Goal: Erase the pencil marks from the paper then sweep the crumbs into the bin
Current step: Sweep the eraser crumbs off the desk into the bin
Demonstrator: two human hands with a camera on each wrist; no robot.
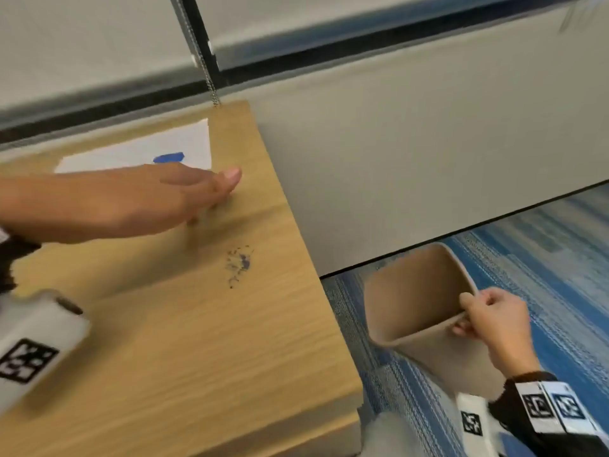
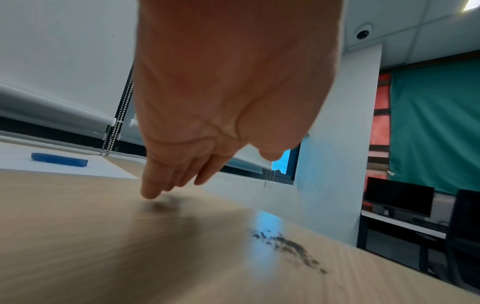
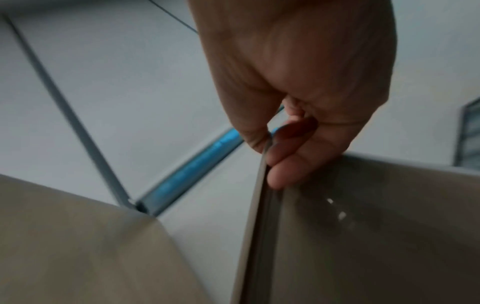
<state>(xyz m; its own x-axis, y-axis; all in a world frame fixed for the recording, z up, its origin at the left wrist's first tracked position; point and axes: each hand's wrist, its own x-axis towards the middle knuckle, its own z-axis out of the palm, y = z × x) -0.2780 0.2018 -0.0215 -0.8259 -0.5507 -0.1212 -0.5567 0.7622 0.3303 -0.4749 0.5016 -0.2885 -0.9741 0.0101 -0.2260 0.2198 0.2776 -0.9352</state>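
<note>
Crumbs heaped mid-frame on desk, left hand flat, fingertips on wood just left of them, right hand pinching bin rim lower right, paper and eraser upper left

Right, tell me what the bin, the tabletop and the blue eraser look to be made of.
Bin: thin beige plastic, by its smooth glossy wall with a moulded rim.
Tabletop: light wood-grain surface, probably laminate or veneer; it reflects the window faintly.
Blue eraser: matte, rubbery block, likely rubber or vinyl; too blurred to be sure.
</note>
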